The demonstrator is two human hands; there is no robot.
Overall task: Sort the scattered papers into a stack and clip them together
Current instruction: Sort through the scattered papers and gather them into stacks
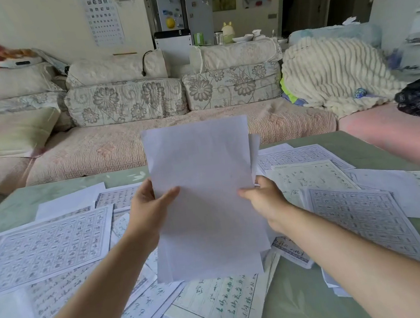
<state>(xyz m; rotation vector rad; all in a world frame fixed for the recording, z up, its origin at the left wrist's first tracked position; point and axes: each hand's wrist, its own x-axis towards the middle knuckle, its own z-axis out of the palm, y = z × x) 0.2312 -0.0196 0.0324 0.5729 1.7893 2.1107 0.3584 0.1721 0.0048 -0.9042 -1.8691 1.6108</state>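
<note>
Scattered papers point(220, 309); stack point(205, 186) in left hand point(148, 209), right hand point(264, 199)

One view only, from a wide-angle camera at head height, looking forward and somewhat down over the tabletop point(296, 304). Both forearms enter from the bottom edge. The left hand point(147, 209) and right hand point(265, 199) hold a sheaf of papers point(205, 186) close before the lens, mid-frame. Past the tabletop's far edge it faces a sofa point(126, 100) and a wall point(46, 20). The edges look bent, probably from lens distortion.
</note>
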